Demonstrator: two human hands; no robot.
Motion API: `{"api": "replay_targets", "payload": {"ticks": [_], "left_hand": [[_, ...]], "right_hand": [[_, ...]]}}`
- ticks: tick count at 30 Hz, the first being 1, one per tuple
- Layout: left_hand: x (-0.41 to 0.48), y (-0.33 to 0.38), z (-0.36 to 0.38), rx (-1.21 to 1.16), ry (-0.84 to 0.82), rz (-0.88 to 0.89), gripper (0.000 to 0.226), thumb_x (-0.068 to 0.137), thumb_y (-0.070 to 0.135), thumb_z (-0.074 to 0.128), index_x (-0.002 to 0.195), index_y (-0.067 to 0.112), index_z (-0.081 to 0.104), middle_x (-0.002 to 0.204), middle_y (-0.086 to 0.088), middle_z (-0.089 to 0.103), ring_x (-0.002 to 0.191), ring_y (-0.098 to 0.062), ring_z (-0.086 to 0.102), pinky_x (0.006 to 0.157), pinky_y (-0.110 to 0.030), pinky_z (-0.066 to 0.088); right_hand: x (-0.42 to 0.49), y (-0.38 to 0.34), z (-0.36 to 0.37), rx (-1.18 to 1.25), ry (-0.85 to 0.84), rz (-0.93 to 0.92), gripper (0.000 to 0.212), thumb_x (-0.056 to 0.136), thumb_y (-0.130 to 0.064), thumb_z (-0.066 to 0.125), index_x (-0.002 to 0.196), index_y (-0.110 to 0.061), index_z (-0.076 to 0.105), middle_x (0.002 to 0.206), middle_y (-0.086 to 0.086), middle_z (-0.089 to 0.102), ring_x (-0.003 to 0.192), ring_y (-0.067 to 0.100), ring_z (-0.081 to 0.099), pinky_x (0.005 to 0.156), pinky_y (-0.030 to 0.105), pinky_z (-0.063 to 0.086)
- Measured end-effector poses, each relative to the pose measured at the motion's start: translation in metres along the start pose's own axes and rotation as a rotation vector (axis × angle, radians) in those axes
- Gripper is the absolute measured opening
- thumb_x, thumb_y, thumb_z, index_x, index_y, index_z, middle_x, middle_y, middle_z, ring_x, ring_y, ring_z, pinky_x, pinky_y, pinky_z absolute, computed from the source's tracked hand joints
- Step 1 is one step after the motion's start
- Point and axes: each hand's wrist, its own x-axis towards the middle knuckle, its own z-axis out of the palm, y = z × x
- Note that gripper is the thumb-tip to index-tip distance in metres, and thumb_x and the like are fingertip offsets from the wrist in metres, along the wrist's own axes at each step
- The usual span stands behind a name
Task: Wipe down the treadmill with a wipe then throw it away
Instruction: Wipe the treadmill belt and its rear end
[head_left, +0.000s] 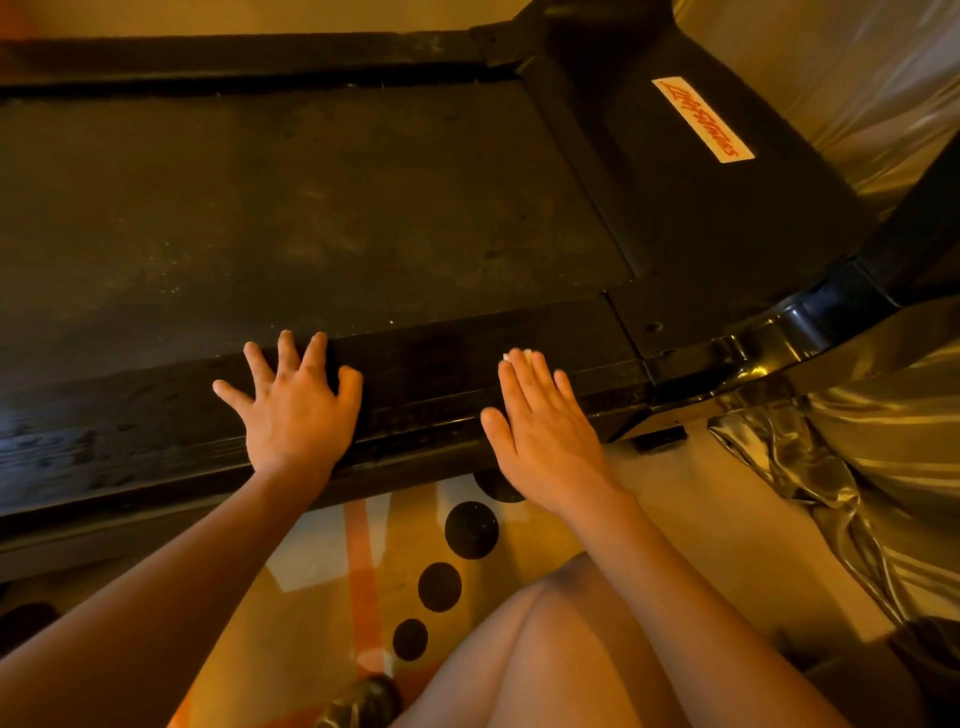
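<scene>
Where it peeks out past the fingertips, the wipe (521, 354) shows only as a small white edge, the rest of it hidden under the right hand (540, 431). That hand lies flat and open, fingers straight and close together, pressing the wipe onto the near rail (441, 374) of the treadmill (675, 312), with its heel over the rail's outer edge. The left hand (291, 410) rests on the same rail, apart from the right and further from the treadmill's front end; it is open too, fingers spread wide, palm down, holding nothing. Beyond both hands runs the dark belt (311, 208), dull and faintly smudged, with the far rail (234, 57) behind it. To the right, the belt ends at a black hood (727, 234) carrying a white label (701, 119) with red lettering that is too slanted to read. A glossy black frame piece (779, 332) joins the rail's front corner. Crinkled plastic sheeting (883, 441) lies along the right side and drapes down to the floor (701, 519). On the floor below the hands are black dots (471, 530) in a row and an orange stripe (363, 571). A bare knee (571, 649) fills the lower middle, below the right forearm.
</scene>
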Motion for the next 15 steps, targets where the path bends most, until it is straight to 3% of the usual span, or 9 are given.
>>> {"api": "replay_targets", "payload": {"ticks": [8, 15], "left_hand": [[-0.001, 0.0, 0.001, 0.004, 0.005, 0.014, 0.061, 0.105, 0.054, 0.028, 0.161, 0.031, 0.023, 0.17, -0.011, 0.014, 0.156, -0.04, -0.002, 0.117, -0.073, -0.001], [-0.004, 0.0, -0.001, -0.008, 0.005, 0.016, 0.06, 0.105, 0.054, 0.028, 0.162, 0.033, 0.023, 0.17, -0.012, 0.013, 0.156, -0.04, -0.003, 0.117, -0.073, -0.002]], "right_hand": [[0.071, 0.003, -0.014, 0.024, -0.011, 0.066, 0.064, 0.11, -0.05, 0.01, 0.164, -0.018, -0.002, 0.172, 0.002, -0.01, 0.157, 0.018, -0.014, 0.127, 0.041, -0.009], [0.005, 0.002, -0.002, -0.01, -0.007, 0.069, 0.064, 0.108, -0.051, 0.005, 0.163, -0.022, -0.007, 0.17, -0.004, -0.015, 0.155, 0.014, -0.02, 0.123, 0.037, -0.015]]}}
